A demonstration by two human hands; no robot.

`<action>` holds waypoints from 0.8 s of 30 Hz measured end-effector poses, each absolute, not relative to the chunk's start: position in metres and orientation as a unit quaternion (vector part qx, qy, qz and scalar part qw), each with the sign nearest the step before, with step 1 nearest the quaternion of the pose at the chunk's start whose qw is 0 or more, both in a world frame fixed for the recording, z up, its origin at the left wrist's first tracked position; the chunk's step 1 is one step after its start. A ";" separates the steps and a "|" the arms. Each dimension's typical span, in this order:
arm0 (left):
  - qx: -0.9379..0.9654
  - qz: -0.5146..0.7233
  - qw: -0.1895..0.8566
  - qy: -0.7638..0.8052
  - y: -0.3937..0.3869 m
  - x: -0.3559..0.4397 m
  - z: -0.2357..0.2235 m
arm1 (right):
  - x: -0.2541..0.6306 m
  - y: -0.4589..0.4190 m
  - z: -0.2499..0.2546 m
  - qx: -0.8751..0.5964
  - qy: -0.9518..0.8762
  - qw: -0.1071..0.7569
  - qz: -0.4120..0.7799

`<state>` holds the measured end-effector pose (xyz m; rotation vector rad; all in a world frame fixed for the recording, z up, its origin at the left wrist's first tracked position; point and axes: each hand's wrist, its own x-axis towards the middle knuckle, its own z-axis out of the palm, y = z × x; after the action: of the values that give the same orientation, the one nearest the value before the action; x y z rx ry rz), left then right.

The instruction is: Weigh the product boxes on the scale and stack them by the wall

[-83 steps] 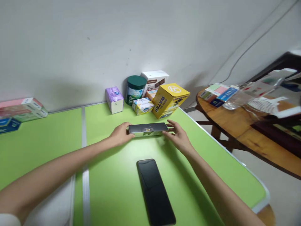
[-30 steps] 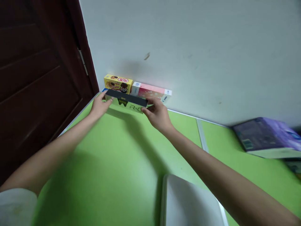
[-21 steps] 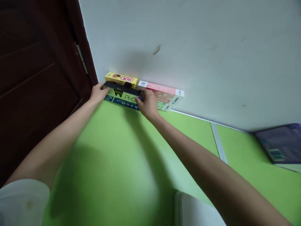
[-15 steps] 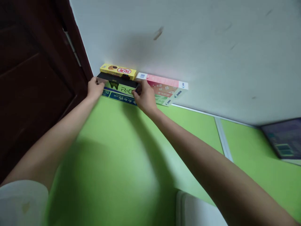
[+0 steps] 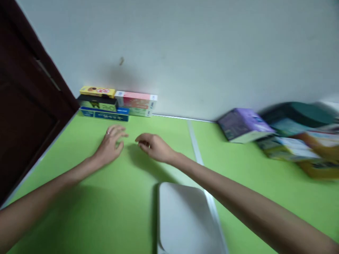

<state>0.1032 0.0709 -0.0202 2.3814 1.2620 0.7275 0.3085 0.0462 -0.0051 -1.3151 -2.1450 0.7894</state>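
My left hand (image 5: 109, 144), with a ring on one finger, hovers over the green surface (image 5: 106, 197), fingers apart and nothing in them. To its right my right hand (image 5: 155, 146) is also free of any object, its fingers loosely curved with a gap by the thumb. Beyond both hands, boxes stand against the wall: a blue box (image 5: 104, 114) at the bottom, a black and pale-green box (image 5: 97, 103) on it, and a slim yellow box (image 5: 97, 91) at the back on top. A pink and white box (image 5: 136, 102) stands beside them on the right.
A white rounded lid or device (image 5: 188, 215) lies near the front. Rightward are a purple box (image 5: 243, 125), a yellow-and-white carton (image 5: 288, 148), an orange package (image 5: 321, 148) and a dark green item (image 5: 304, 114), all blurred. A dark door (image 5: 23, 116) borders the left.
Both hands have let go of the black and pale-green box and drawn back toward me. The box stays in the stack. The view has swung right, bringing more packages into sight.
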 end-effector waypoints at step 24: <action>0.895 -0.018 0.419 0.150 -0.099 0.502 0.030 | 0.678 -0.211 -0.014 -0.756 -0.369 0.528 0.114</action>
<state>0.5021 -0.0989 0.0295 2.2457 0.3774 -0.0462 0.6784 -0.2113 -0.0141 -1.8067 -0.8817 0.2714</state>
